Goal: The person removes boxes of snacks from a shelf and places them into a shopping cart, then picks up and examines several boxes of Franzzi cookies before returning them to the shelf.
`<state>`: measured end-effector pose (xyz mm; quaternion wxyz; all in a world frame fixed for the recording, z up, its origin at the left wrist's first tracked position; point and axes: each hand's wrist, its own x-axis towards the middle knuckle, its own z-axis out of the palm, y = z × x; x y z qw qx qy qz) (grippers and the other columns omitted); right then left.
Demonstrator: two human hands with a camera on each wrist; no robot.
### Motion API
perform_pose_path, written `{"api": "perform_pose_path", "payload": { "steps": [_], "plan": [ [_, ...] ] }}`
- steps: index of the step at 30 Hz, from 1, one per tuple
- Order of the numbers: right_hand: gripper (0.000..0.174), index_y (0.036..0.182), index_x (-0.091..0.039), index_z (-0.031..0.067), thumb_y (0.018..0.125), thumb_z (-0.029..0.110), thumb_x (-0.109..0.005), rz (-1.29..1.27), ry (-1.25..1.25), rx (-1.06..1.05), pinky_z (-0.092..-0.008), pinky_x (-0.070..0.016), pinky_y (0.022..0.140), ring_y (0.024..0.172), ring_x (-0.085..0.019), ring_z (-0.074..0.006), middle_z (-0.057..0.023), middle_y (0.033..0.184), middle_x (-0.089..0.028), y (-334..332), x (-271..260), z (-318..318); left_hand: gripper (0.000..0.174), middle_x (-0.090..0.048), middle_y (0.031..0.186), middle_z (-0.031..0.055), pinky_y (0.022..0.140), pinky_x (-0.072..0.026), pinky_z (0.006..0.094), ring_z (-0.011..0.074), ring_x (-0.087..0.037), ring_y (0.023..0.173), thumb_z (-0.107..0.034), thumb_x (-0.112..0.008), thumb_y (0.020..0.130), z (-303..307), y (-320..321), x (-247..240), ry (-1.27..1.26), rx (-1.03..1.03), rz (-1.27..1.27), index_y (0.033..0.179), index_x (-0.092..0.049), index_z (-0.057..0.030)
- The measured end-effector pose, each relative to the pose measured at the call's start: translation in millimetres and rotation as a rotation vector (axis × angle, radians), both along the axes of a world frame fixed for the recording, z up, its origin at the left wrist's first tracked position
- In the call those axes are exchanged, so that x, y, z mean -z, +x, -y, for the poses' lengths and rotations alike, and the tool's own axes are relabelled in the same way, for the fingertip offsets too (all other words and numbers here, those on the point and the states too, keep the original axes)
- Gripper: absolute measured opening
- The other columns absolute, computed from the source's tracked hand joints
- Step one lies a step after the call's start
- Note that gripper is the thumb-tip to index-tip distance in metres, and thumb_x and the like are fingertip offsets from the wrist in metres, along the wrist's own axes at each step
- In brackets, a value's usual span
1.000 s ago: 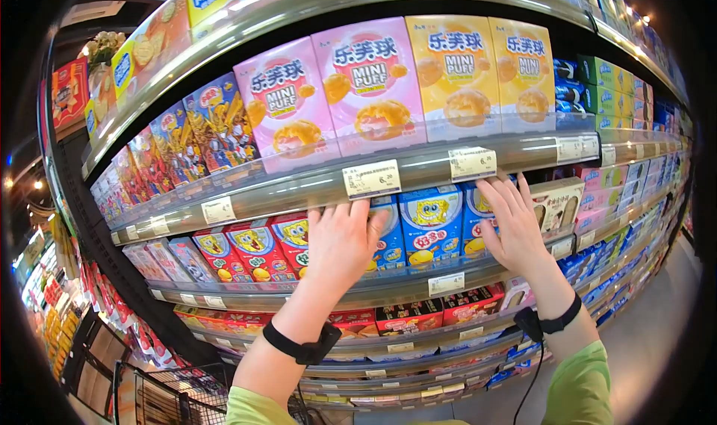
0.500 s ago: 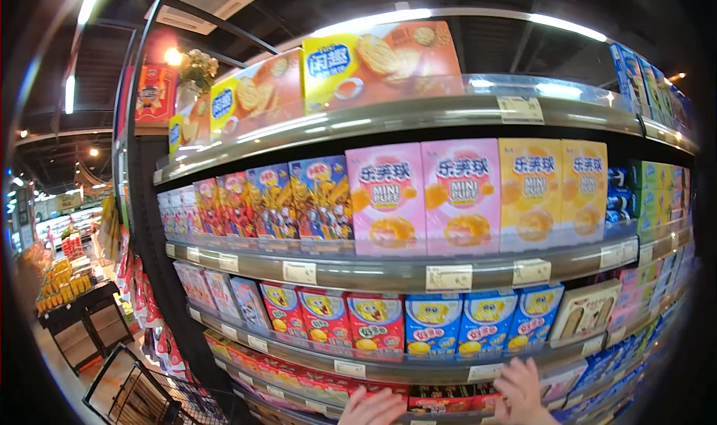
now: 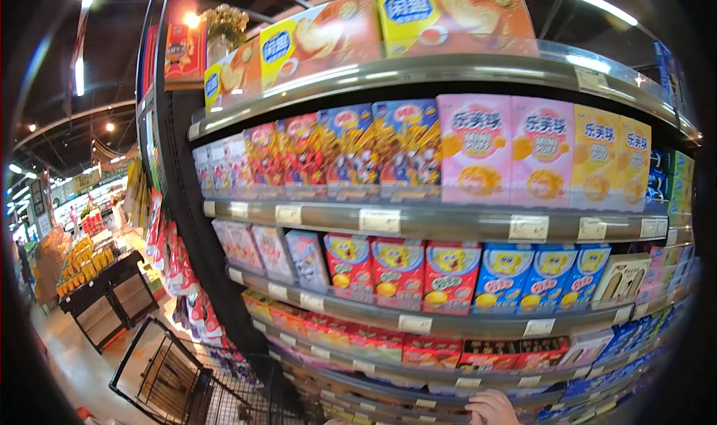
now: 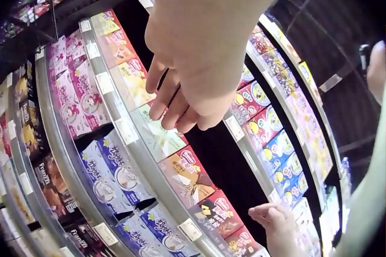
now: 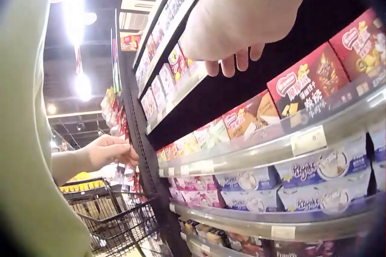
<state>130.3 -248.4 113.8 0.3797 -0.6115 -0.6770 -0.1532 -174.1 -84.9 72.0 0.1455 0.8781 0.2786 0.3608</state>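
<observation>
My left hand (image 4: 196,82) hangs with fingers loosely bent and holds nothing, in front of shelves of boxed snacks in the left wrist view. My right hand (image 5: 244,19) is also bare of any item, fingers loosely bent, near a row of red snack boxes (image 5: 307,88). Only part of the right hand (image 3: 491,408) shows at the head view's bottom edge. Above it are blue cartoon boxes (image 3: 549,275) and red cartoon boxes (image 3: 452,275), with pink Mini Puff boxes (image 3: 476,149) one shelf higher.
A black wire shopping cart (image 3: 160,365) stands at the lower left, beside the shelf's dark end post (image 3: 187,193). Large yellow and orange biscuit boxes (image 3: 455,18) fill the top shelf. Farther left is a display stand (image 3: 104,298) with yellow packs.
Both hands have dropped away from the price-tag rail under the Mini Puff boxes to the bottom of the head view. The head view has tilted up, then turned left.
</observation>
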Motion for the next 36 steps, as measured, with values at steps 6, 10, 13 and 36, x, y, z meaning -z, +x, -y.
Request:
{"api": "perform_pose_path", "payload": {
  "steps": [6, 10, 13, 36],
  "plan": [
    [0.013, 0.086, -0.064, 0.0073, 0.073, 0.007, -0.061, -0.062, -0.248, -0.190, -0.0396, -0.0488, 0.080, 0.086, -0.062, -0.0285, -0.0081, 0.087, -0.065, -87.5, 36.2, -28.2, 0.016, -0.066, 0.086, 0.0136, 0.075, -0.0475, 0.0418, 0.0319, -0.062, 0.082, -0.016, -0.064, 0.080, -6.7, -96.9, -20.1, -0.144, 0.005, -0.090, 0.092, -0.066, -0.0054],
    [0.012, 0.088, -0.066, 0.0085, 0.077, 0.010, -0.061, -0.050, -0.352, -0.184, -0.0375, -0.0503, 0.075, 0.083, -0.063, -0.0270, -0.0062, 0.087, -0.067, -148.3, 48.4, -33.6, 0.011, -0.063, 0.070, 0.0093, 0.062, -0.0477, 0.0384, 0.0283, -0.060, 0.067, -0.015, -0.067, 0.078, -13.3, -173.3, 14.3, -0.035, -0.020, -0.043, 0.083, -0.066, -0.0058],
    [0.012, 0.089, -0.066, 0.0085, 0.079, 0.012, -0.060, -0.145, -0.431, -0.175, -0.0369, -0.0501, 0.076, 0.083, -0.063, -0.0264, -0.0060, 0.086, -0.066, -185.5, 66.5, -28.6, 0.011, -0.066, 0.077, 0.0125, 0.067, -0.0497, 0.0392, 0.0315, -0.062, 0.071, -0.013, -0.068, 0.078, -3.5, -225.5, 26.5, -0.169, -0.059, -0.097, 0.083, -0.066, -0.0037],
    [0.017, 0.094, -0.065, 0.0080, 0.084, 0.017, -0.054, -0.284, -0.683, 0.166, -0.0420, -0.0492, 0.077, 0.086, -0.062, -0.0328, -0.0135, 0.088, -0.067, -260.9, 132.9, 54.5, 0.001, -0.062, 0.069, 0.0067, 0.067, -0.0481, 0.0357, 0.0192, -0.056, 0.061, -0.014, -0.058, 0.089, 57.6, -304.5, -191.0, -0.450, 1.485, 0.764, 0.091, -0.058, -0.0137]
  ]
}}
